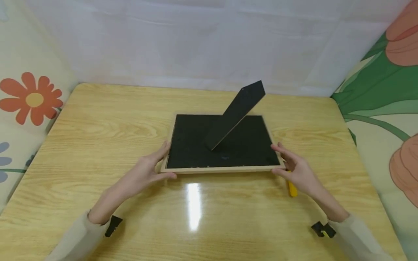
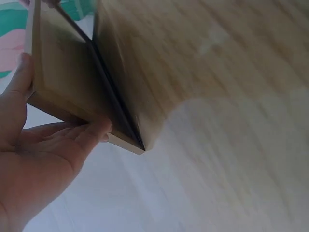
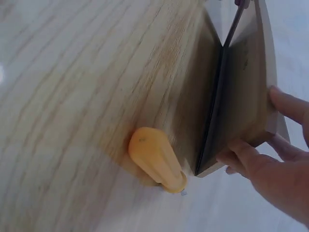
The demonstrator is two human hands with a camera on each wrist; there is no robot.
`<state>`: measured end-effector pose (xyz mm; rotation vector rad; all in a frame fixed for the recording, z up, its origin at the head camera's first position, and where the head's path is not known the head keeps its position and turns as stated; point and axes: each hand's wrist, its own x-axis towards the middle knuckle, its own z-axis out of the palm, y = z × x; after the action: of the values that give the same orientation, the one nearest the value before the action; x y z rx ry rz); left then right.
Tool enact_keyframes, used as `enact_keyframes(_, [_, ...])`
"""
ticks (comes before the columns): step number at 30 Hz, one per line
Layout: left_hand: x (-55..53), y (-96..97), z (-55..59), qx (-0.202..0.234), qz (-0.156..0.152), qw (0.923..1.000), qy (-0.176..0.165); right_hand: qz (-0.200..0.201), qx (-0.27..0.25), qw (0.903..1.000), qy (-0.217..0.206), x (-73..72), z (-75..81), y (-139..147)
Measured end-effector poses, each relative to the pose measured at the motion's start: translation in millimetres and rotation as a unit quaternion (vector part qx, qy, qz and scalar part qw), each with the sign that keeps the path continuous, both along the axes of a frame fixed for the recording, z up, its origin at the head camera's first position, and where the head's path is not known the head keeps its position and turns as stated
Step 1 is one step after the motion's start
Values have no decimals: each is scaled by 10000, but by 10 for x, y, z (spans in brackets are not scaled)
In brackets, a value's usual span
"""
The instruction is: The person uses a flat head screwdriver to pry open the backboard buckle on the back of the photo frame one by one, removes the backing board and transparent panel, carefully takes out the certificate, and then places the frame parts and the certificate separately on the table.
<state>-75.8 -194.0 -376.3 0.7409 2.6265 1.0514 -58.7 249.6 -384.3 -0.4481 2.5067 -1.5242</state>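
A picture frame (image 1: 192, 141) with a black back and a pale wooden border is face down over the table. Its black stand leg (image 1: 236, 110) is swung out and points up to the right. My left hand (image 1: 147, 168) grips the left side, thumb at the near corner and fingers along the edge. At the opposite side my right hand (image 1: 298, 170) holds the near right corner between thumb and fingers. Both wrist views show the wooden border (image 2: 58, 107) at an angle to the tabletop, with a dark edge along it.
A yellow handle (image 3: 153, 154) lies on the wood-grain table (image 1: 107, 119) close to the right hand, partly hidden by it in the head view. White cloth (image 1: 196, 43) hangs behind the table. Flower-patterned cloth (image 1: 385, 105) borders the right side, with another at the left.
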Motion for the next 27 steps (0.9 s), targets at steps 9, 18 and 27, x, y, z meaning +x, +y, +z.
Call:
enact_keyframes(9, [-103,19,-104,-541,39,9984,-151,77,1002,9949,110,-142,-127,-60])
enact_keyframes(18, [-126,116,-123,-998,-200,9948,-69,63,1981,9738,1119,-182,-287,-62])
enact_keyframes(27, [-125,105,-95,-1364,-328,9901,54,355,2861,9478,1362,-211,-274,-106])
